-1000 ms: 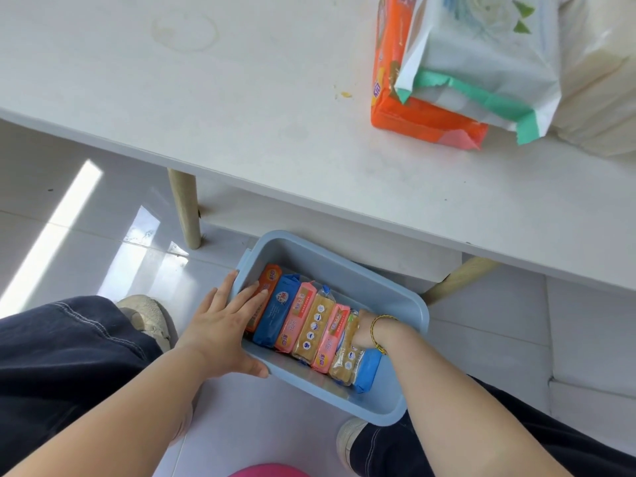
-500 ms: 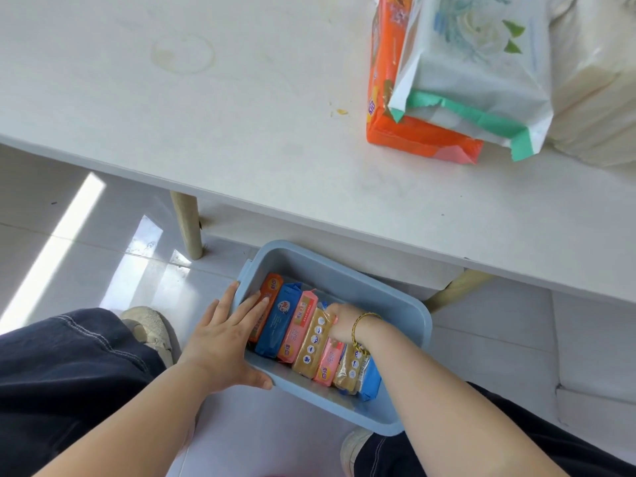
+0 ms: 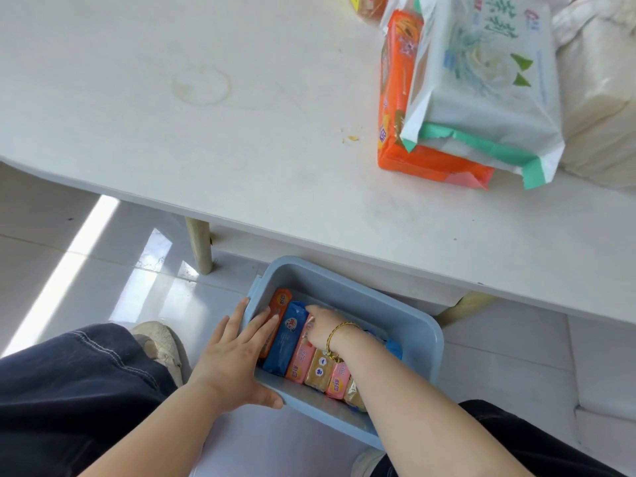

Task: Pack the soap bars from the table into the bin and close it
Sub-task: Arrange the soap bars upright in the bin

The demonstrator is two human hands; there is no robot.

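Observation:
A light blue bin [image 3: 406, 315] stands on the floor under the table's edge, without a lid on it. Inside, several wrapped soap bars stand on edge in a row: an orange bar [image 3: 280, 301], a blue bar [image 3: 287, 342], a pink bar [image 3: 303, 361], a tan bar [image 3: 318, 371] and more, partly hidden by my right arm. My left hand [image 3: 234, 359] grips the bin's left corner, thumb outside, fingers over the rim touching the orange bar. My right hand [image 3: 323, 327] is inside the bin, fingers curled down over the tops of the blue and pink bars.
On the white table [image 3: 241, 149] lie an orange pack [image 3: 399, 98] under a white tissue pack [image 3: 481, 80], and a pale bag [image 3: 602, 98] at the right edge. A wooden table leg [image 3: 199, 246] stands left of the bin. My knees flank the bin.
My right hand slid left along the row of bars, from the bin's right end to the blue and pink bars. My left hand stayed on the bin's corner.

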